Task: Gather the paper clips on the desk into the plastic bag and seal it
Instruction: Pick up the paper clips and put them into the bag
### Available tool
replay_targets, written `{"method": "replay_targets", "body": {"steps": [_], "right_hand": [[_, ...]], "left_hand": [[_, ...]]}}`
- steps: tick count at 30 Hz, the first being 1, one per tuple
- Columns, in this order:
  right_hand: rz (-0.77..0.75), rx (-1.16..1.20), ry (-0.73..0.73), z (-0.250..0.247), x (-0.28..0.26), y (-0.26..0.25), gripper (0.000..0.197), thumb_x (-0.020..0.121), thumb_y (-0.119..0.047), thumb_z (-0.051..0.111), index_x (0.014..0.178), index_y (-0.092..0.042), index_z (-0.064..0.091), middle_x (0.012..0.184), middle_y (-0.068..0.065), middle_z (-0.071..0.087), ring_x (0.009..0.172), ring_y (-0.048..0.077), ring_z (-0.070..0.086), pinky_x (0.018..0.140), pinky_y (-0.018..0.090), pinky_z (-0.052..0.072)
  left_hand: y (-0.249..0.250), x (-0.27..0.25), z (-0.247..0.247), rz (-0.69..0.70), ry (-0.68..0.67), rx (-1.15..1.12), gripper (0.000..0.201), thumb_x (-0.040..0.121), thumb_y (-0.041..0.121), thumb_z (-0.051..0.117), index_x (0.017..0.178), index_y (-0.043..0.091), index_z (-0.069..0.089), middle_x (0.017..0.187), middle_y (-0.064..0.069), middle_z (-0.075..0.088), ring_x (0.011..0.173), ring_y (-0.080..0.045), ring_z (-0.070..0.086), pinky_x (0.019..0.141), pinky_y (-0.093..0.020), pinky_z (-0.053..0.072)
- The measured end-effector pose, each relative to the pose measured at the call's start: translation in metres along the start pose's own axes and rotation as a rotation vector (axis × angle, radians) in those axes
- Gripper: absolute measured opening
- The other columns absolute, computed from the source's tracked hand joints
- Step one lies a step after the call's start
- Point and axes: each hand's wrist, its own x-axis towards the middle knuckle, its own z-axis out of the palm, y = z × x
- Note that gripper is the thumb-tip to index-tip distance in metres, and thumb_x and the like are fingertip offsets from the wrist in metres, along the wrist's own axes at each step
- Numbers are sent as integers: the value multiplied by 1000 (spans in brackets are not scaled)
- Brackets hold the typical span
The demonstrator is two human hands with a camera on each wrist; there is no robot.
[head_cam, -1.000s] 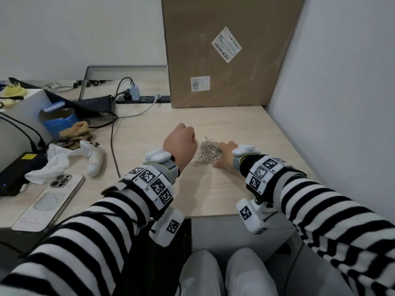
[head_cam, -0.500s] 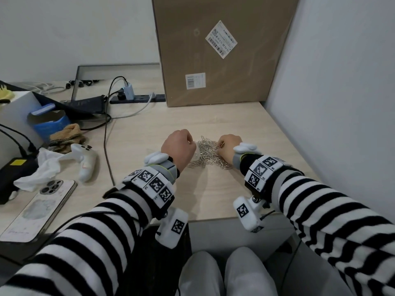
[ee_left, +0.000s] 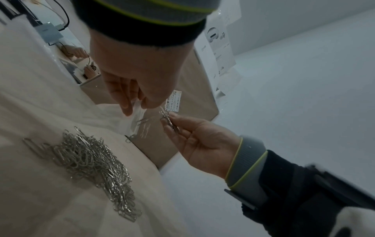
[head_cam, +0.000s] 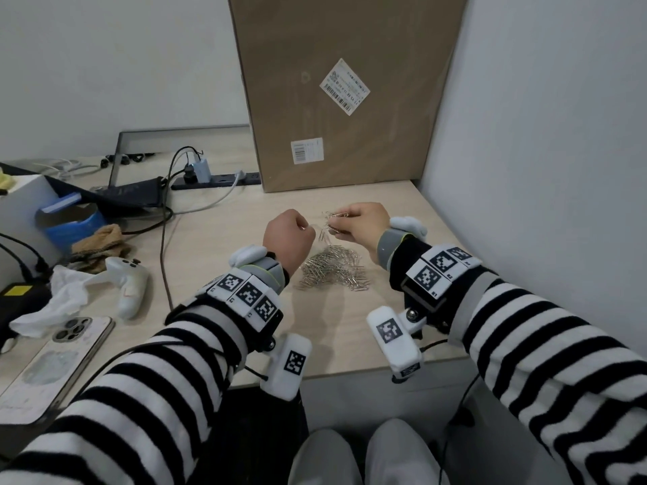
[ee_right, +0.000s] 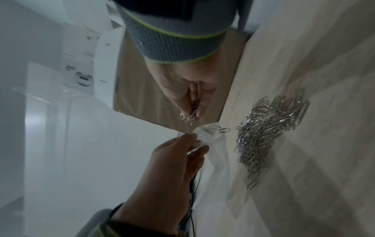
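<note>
A heap of silver paper clips [head_cam: 332,271] lies on the light wood desk [head_cam: 413,330], also seen in the left wrist view [ee_left: 89,166] and the right wrist view [ee_right: 267,129]. My left hand [head_cam: 290,236] is raised above the heap and pinches the top of a small clear plastic bag [ee_left: 138,118], which hangs with a clip or two inside [ee_right: 211,136]. My right hand [head_cam: 360,222] pinches a small bunch of clips [head_cam: 334,220] right beside the bag's mouth [ee_right: 190,115].
A big cardboard box [head_cam: 350,92] stands against the wall behind the hands. The white wall [head_cam: 542,169] closes the desk's right side. To the left lie a white game controller [head_cam: 127,285], a phone [head_cam: 52,365], crumpled tissue, cables and a power strip [head_cam: 217,180].
Both hands have lifted off the desk. The right hand picked a bunch of clips out of the heap and brought it up to the bag held by the left hand.
</note>
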Motion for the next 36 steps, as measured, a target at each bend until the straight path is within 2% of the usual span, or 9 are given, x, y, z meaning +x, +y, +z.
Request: {"method": "replay_targets", "body": {"steps": [6, 10, 15, 19, 24, 28, 29, 31, 36], "right_hand": [[24, -246, -15, 5, 4, -2, 13, 80, -2, 71, 92, 4, 69, 65, 6, 63, 60, 14, 63, 72, 27, 59], [83, -499, -64, 12, 12, -9, 7, 78, -7, 73, 73, -7, 69, 67, 7, 66, 67, 20, 66, 76, 32, 59], [161, -425, -137, 14, 18, -23, 24, 79, -5, 69, 102, 1, 66, 79, 7, 63, 69, 16, 63, 64, 23, 55], [132, -386, -131, 24, 16, -28, 30, 86, -6, 60, 113, 6, 62, 91, 10, 61, 80, 20, 61, 75, 30, 56], [41, -374, -98, 30, 9, -22, 29, 89, 4, 45, 98, -4, 71, 91, 7, 64, 92, 20, 59, 92, 37, 52], [-26, -489, 32, 24, 3, -21, 10, 84, -17, 63, 78, -24, 66, 84, -3, 65, 86, 20, 63, 89, 39, 53], [-25, -549, 54, 23, 1, -22, 3, 83, -25, 65, 84, -22, 64, 85, -3, 63, 85, 19, 60, 87, 38, 52], [37, -669, 60, 21, 1, -25, 26, 81, -38, 65, 92, -14, 64, 88, 0, 64, 86, 22, 61, 85, 36, 52], [26, -629, 29, 29, -5, -59, 24, 77, -26, 64, 58, -12, 65, 79, 8, 76, 76, 24, 70, 84, 40, 58]], "left_hand": [[3, -2, 3, -9, -5, -94, 5, 79, 11, 51, 77, 14, 55, 84, -14, 69, 72, -29, 70, 72, -45, 57], [6, -6, 5, -22, -16, -141, 7, 83, 6, 50, 80, 9, 56, 82, -12, 67, 70, -29, 71, 72, -45, 58], [6, -7, 5, -32, -25, -157, 17, 84, 7, 52, 69, 15, 50, 67, -5, 62, 65, -27, 71, 71, -45, 58], [4, -2, -1, -78, -22, -241, 17, 82, 3, 49, 70, 15, 48, 71, -8, 61, 65, -31, 70, 72, -49, 58], [0, 3, -8, -106, -4, -267, 15, 80, 4, 49, 71, 16, 50, 67, -5, 61, 67, -32, 72, 75, -48, 58], [2, 3, -16, -119, 20, -300, 13, 80, 4, 50, 72, 14, 51, 71, -6, 62, 66, -31, 72, 75, -48, 59], [3, 2, -20, -115, 29, -311, 12, 80, 4, 50, 72, 13, 51, 72, -7, 62, 65, -30, 72, 75, -48, 59], [8, 1, -26, -106, 39, -325, 11, 81, 4, 49, 73, 12, 51, 72, -8, 62, 63, -28, 71, 75, -48, 59], [23, 3, -50, -39, 102, -262, 9, 78, 9, 49, 71, 15, 49, 70, -6, 61, 59, -25, 67, 71, -46, 59]]}}
